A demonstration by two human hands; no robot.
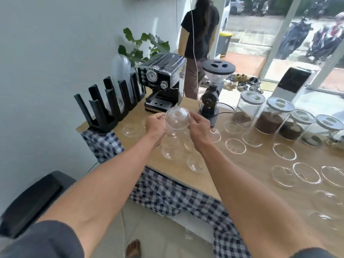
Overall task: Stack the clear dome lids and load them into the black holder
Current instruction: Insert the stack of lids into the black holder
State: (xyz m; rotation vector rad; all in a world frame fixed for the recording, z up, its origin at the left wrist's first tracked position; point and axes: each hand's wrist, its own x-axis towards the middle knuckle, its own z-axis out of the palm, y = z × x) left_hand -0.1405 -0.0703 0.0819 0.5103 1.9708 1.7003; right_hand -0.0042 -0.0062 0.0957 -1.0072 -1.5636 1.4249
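You're early to midway, as far as this shows. Your left hand [155,125] and right hand [198,127] both pinch a small stack of lids [177,120] by its rim, held in the air above the table [186,175], dome end tipped toward the far side. The stack looks like two or three lids nested; the exact count can't be told through the clear plastic.

The holder [109,101] stands at the table's far left corner, against the wall. Its rear slot already carries a tall clear column [122,71], and some clear pieces sit low in a nearer slot. So part of the loading looks done, though whether those are lids or cups can't be told.

Plenty is left. Loose lids lie singly right below your hands [169,151] and across the right half of the table [307,173], near the jars [268,118]. None of those are stacked. The front slots of the holder look free.

Writing: nothing readable. The espresso machine [163,79] has a gauge dial but its markings are blurred. The grinder [214,90] and the jar lids show no legible label. No brand can be made out anywhere.
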